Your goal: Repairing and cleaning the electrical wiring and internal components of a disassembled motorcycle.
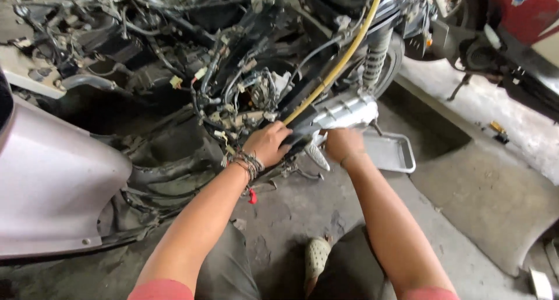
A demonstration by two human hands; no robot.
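Note:
A stripped scooter (174, 73) with bare wiring and black frame parts fills the upper left. My left hand (266, 143), with thread bands on the wrist, grips a black frame bar (300, 134) low on the scooter's side. My right hand (343, 144) reaches under the silver ribbed engine cover (346, 111), fingers curled against the parts below it; what it holds is hidden. A yellow hose (343, 55) runs diagonally down to the spot between both hands.
A metal tray (393, 154) lies on the concrete floor right of my right hand. The scooter's pale body panel (52, 183) is at left. A rear shock and wheel (381, 55) stand behind; another red vehicle (518, 15) at top right. My sandalled foot (317, 256) is below.

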